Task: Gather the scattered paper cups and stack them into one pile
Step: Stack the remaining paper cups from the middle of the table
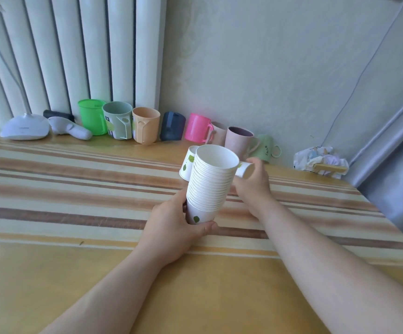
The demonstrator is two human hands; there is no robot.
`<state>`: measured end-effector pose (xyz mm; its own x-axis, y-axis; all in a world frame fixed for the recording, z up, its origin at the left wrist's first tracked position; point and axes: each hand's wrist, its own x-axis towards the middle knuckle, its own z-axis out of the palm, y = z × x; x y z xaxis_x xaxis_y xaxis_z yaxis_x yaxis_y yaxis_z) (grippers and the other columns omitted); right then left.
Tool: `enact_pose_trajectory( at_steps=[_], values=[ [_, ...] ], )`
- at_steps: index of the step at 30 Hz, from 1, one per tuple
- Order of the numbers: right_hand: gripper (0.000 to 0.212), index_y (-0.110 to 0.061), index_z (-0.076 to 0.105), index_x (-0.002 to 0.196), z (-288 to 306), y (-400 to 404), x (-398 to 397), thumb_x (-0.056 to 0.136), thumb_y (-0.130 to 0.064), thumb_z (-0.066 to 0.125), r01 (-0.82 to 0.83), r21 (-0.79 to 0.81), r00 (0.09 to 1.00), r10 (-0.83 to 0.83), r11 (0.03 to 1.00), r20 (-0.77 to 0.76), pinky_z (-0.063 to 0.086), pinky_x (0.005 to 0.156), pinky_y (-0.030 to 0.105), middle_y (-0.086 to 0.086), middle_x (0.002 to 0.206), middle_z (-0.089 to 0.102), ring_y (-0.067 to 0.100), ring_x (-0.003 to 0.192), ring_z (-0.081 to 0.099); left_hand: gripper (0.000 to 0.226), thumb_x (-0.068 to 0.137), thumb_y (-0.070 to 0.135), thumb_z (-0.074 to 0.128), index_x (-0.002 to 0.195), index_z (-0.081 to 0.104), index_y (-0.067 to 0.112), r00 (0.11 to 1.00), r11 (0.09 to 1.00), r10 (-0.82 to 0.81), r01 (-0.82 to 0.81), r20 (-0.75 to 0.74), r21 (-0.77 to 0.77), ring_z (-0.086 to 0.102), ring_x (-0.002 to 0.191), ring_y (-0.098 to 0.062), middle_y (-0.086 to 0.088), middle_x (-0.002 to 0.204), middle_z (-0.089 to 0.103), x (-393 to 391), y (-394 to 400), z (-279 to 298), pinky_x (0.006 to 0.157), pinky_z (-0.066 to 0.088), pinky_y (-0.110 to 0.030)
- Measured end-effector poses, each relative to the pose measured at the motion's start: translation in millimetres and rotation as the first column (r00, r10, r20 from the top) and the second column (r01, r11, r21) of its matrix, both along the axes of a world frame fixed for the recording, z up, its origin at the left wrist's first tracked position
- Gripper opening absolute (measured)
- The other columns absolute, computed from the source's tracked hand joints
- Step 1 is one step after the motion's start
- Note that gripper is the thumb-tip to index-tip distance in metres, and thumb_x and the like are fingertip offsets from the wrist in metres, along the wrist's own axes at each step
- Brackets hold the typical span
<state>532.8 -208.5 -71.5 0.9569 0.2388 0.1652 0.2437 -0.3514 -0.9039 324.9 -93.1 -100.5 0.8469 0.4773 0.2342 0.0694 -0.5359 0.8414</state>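
1. The counter (75, 189), under a striped cloth, has wide bare room on the near and left sides; its right edge drops off close beside the right arm, so a cup fumbled rightward could roll off.
2. A row of plastic mugs (145, 125) lines the wall behind, near enough that a long reach could topple one.
3. The stack of paper cups (210, 182) is tall, tilted and held clear of the counter; the left hand (174, 227) grips only its bottom cup, so a jolt could spill the upper ones.
4. The right hand (251, 186) pinches a sideways paper cup (244, 169) just beside the stack's rim; seating it askew could crush it.
5. Another loose cup (188, 165) sits behind the stack, easily knocked.
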Motion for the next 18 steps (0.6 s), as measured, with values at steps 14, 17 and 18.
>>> enact_pose_trajectory(
  at_steps=[14,17,18],
  values=[
    [0.034,-0.025,0.071,0.123,141.0,-43.0,-94.3,0.094,-0.011,0.082,-0.436,0.227,0.898,0.438,0.871,0.043,0.052,0.057,0.019,-0.005,0.102,0.074,0.01,0.074,0.066,0.062,0.073,0.054,0.09,0.126,0.064,0.034,0.999,0.999,0.003,-0.001,-0.038,0.052,0.066,0.098,-0.01,0.018,0.102,0.073,-7.7,-5.0,9.5,0.087,0.058,-0.04],
    [0.064,-0.029,0.07,0.128,131.4,-31.4,-101.1,0.069,-0.025,0.094,-0.438,0.032,0.897,0.434,0.898,0.087,0.061,0.093,0.03,-0.006,0.124,0.075,0.011,0.11,0.074,0.063,0.071,0.055,0.09,0.125,0.064,0.035,0.999,0.999,0.001,0.001,-0.038,0.046,0.067,0.1,-0.01,0.018,0.103,0.073,-8.7,-6.4,8.1,0.088,0.058,-0.042],
    [0.07,-0.031,0.07,0.13,128.4,-28.8,-102.7,0.063,-0.03,0.094,-0.447,-0.017,0.89,0.446,0.895,0.091,0.06,0.098,0.033,-0.006,0.128,0.075,0.011,0.115,0.073,0.063,0.07,0.057,0.09,0.124,0.064,0.036,0.999,0.999,0.002,0.0,-0.038,0.044,0.067,0.1,-0.01,0.018,0.103,0.074,-8.1,-6.1,7.4,0.088,0.058,-0.043]
  ],
)
